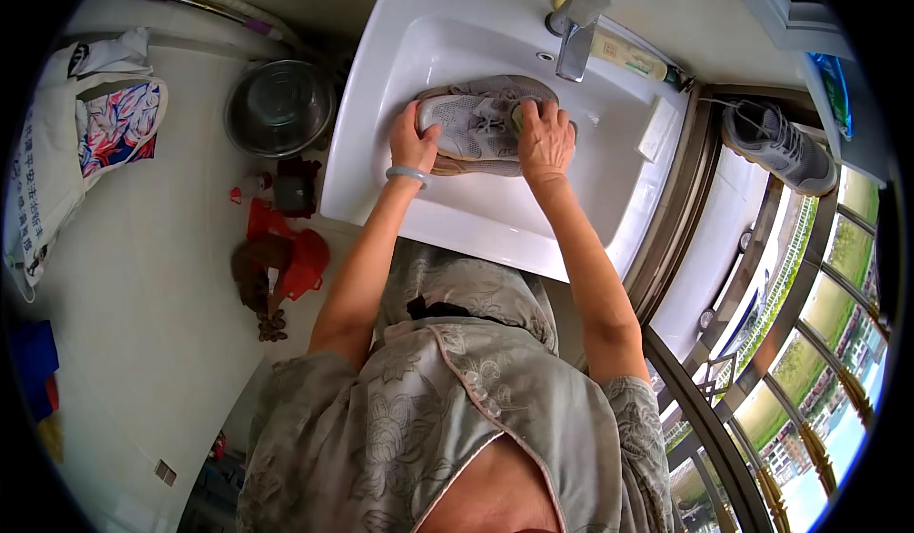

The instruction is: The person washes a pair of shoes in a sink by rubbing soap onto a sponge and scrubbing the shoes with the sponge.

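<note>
The gray shoe (pixel 465 116) lies in the sink (pixel 350 167), probably light and soft. The left hand (pixel 413 143) curls around one end, a good holding place; the right hand (pixel 546 143), half closed, holds a greenish thing (pixel 517 117).

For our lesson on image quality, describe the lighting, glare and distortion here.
Head view: fisheye bends the window frame, corners black; daylight bright through the window bars; soft glare on the sink; floor items at left dimmer, fine detail soft.
</note>
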Tool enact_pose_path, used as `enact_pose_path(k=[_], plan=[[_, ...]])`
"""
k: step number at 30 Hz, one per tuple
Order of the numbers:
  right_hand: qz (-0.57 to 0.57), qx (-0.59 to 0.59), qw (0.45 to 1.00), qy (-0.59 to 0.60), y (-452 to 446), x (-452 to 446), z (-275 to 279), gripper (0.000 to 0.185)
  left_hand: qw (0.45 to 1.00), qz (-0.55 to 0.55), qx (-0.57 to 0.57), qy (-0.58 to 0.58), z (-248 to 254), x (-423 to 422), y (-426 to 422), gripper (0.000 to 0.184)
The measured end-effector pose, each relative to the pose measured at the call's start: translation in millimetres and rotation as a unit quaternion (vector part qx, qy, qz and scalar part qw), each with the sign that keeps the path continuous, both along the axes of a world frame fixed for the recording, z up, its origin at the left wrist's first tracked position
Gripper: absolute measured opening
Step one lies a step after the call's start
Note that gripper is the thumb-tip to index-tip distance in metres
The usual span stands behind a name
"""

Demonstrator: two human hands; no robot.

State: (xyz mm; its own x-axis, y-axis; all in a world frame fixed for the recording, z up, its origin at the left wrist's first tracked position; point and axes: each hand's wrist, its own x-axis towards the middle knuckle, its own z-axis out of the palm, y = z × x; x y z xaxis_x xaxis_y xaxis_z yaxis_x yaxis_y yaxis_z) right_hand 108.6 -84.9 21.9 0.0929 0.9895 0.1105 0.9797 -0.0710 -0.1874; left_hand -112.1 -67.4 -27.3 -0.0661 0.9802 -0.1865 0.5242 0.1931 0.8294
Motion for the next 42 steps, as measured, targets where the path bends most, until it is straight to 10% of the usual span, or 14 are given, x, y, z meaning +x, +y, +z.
enact_pose_path(k=[8, 9, 10, 12, 16, 24, 27, 34, 40, 42], plan=[[0.040, 0.085, 0.975, 0.203, 33.6, -60.4, 18.7, 0.026, 0.997, -0.028, 0.067, 0.010, -29.3, -4.7, 1.6, 0.052], [0.067, 0.049, 0.970, 0.227, 39.9, -82.1, 14.8, 0.024, 0.996, -0.020, 0.069, -0.052, -2.6, 5.6, 0.2, 0.047], [0.082, 0.013, 0.975, 0.207, 42.5, -101.1, 0.4, 0.024, 0.909, 0.085, -0.060, -0.403, -25.8, 6.7, 3.5, 0.043], [0.037, -0.046, 0.982, 0.180, 39.0, -95.9, -3.7, 0.027, 0.999, -0.007, 0.008, -0.038, -42.6, -15.5, 4.5, 0.053], [-0.066, -0.019, 0.996, 0.049, 7.9, -7.9, 4.2, 0.025, 0.997, -0.071, 0.027, 0.017, -18.8, -10.5, 6.8, 0.060], [-0.066, -0.031, 0.977, 0.199, 40.6, -70.6, 17.9, 0.028, 0.991, -0.110, 0.053, 0.057, -40.9, -14.3, 14.4, 0.059], [0.005, -0.047, 0.979, 0.198, 53.7, -113.7, -6.1, 0.026, 0.984, -0.082, -0.012, -0.157, -47.5, -14.6, 19.1, 0.058], [-0.095, -0.005, 0.995, -0.017, -3.5, 17.1, 9.3, 0.021, 0.996, -0.086, 0.025, 0.008, -1.1, -5.8, 14.3, 0.058], [-0.028, -0.020, 0.986, 0.165, 30.2, -69.8, 3.0, 0.032, 0.995, -0.091, 0.041, 0.009, -11.7, -5.7, 10.1, 0.055], [0.005, 0.000, 0.975, 0.222, 37.1, -114.1, -9.5, 0.032, 0.978, -0.049, 0.011, -0.203, -33.7, -4.8, 11.0, 0.055]])
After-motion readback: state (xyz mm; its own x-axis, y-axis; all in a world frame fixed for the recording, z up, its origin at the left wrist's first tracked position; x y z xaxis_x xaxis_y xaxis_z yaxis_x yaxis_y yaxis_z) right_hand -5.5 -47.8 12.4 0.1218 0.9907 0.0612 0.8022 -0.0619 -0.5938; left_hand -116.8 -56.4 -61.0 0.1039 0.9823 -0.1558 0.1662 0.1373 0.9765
